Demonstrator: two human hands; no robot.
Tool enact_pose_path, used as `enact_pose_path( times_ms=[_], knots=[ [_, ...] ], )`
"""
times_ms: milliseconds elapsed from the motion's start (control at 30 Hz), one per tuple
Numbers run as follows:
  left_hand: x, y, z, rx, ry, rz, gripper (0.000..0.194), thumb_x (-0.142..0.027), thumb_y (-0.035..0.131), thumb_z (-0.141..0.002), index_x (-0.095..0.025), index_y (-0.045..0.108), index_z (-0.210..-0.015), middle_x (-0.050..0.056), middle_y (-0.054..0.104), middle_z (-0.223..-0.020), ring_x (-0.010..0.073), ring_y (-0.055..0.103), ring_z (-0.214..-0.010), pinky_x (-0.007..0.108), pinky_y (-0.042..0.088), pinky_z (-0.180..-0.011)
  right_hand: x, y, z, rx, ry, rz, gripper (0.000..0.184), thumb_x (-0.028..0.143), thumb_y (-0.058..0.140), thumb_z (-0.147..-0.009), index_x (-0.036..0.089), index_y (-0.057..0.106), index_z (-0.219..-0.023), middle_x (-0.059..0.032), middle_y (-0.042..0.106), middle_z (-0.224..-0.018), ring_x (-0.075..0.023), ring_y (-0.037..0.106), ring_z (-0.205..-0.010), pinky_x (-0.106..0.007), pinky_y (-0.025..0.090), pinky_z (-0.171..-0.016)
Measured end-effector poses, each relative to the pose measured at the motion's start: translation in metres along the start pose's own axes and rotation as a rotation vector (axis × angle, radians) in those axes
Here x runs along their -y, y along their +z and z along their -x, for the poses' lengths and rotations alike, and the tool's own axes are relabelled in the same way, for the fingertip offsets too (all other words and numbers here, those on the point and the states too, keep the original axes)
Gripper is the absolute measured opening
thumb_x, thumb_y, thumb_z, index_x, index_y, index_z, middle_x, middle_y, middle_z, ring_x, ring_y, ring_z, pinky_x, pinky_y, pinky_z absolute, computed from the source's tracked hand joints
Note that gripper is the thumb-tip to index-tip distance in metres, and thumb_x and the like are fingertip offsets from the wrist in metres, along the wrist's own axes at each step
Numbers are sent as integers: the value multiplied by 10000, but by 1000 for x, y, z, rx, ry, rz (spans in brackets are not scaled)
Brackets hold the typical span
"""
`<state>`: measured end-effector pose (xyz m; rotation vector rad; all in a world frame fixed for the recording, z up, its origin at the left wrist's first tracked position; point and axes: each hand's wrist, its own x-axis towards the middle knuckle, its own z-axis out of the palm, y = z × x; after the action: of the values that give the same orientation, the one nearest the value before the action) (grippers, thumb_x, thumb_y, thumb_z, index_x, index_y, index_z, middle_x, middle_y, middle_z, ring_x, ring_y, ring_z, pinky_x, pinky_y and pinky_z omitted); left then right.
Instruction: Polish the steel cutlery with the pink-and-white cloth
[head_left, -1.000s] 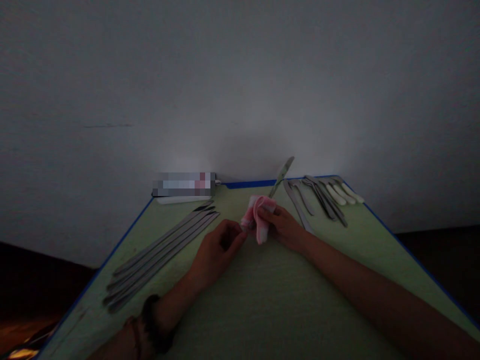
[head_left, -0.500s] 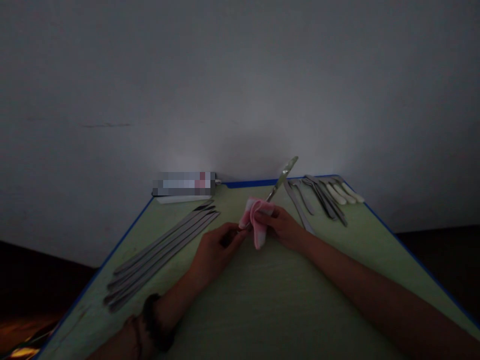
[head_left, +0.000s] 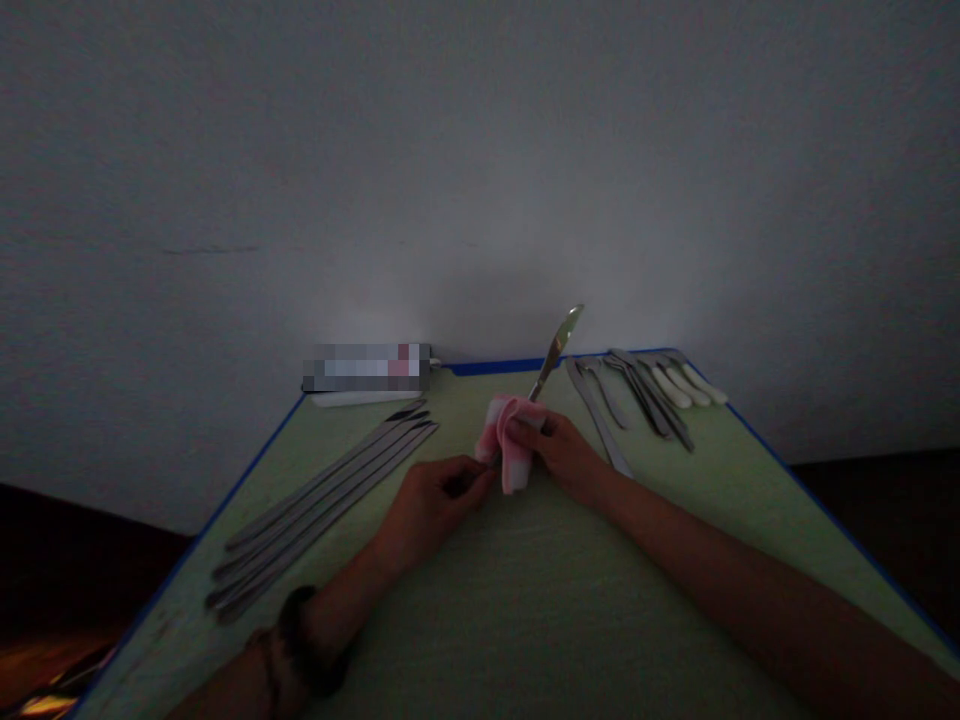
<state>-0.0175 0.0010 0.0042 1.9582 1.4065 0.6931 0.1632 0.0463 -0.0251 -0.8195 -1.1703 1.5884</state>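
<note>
A metal table knife (head_left: 556, 350) slants up and to the right above the table, its blade bare and its middle wrapped in a pink and white cloth (head_left: 515, 470). My right hand (head_left: 564, 450) is closed around the cloth, with the thumb pressed on its folds. At the lower end of the knife, my left hand (head_left: 439, 495) pinches the handle between thumb and fingers; most of that handle is hidden. Several metal knives (head_left: 315, 510) lie side by side left of my left hand.
The pale green table (head_left: 540, 620) has a blue edge and meets a grey wall. Toward its back right lie loose cutlery (head_left: 600, 400), dark metal pieces (head_left: 649, 395) and several white-handled pieces (head_left: 694, 382). A blurred-out box-like object (head_left: 367, 370) sits at the back left.
The knife's blade has tipped slightly left and turned, showing more of its flat side. The cloth has shifted a little left with it. Both hands keep their hold.
</note>
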Motion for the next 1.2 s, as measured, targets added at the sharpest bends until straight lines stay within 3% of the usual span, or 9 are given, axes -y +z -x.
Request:
enact_pose_path(
  times_ms=[267,500,567,667,800,1067,1200],
  knots=[
    [-1,1,0,65,26,-17,294,-396,514,-839,-172,693,-779,-20,642,-632,117,543,-575,198,378,-527,0,6,-3,-151,40,-258,356,441,743,-648,164,621,-835,-16,632,-748,-143,571,-674,-307,454,-688],
    [1,1,1,63,8,11,310,-417,496,-860,-177,689,-819,-18,634,-647,128,546,-595,206,395,-548,5,0,-4,-19,141,-383,152,300,658,-673,172,587,-715,4,583,-657,-145,534,-631,-296,446,-625],
    [2,0,0,38,-13,35,318,-429,495,-861,-182,695,-859,-10,650,-675,137,564,-615,210,412,-558,6,-3,-3,64,150,-356,105,214,660,-637,177,575,-685,22,567,-641,-133,519,-615,-288,441,-619],
    [3,0,0,32,-21,68,322,-439,503,-856,-189,699,-911,-2,676,-728,149,592,-651,215,436,-579,5,-4,-1,110,102,-248,220,153,727,-603,180,611,-788,23,608,-742,-123,546,-684,-278,449,-687],
    [3,-1,-1,31,-4,49,274,-389,518,-844,-189,698,-894,-3,692,-746,152,606,-665,220,443,-603,-1,-1,-1,90,25,-145,340,258,778,-629,186,613,-917,-16,635,-889,-138,581,-789,-303,454,-783],
    [-2,2,1,18,9,-16,295,-399,539,-814,-171,671,-683,-27,606,-578,113,502,-523,203,369,-497,-2,6,-2,-66,-60,144,322,452,656,-743,181,614,-912,-20,610,-818,-130,528,-696,-257,426,-624],
    [-3,1,1,38,-12,62,298,-421,521,-832,-176,687,-798,-6,661,-668,137,559,-589,216,415,-546,1,4,-1,-11,46,-30,298,411,693,-706,177,620,-874,-13,612,-795,-129,539,-687,-260,448,-630]
  ],
)
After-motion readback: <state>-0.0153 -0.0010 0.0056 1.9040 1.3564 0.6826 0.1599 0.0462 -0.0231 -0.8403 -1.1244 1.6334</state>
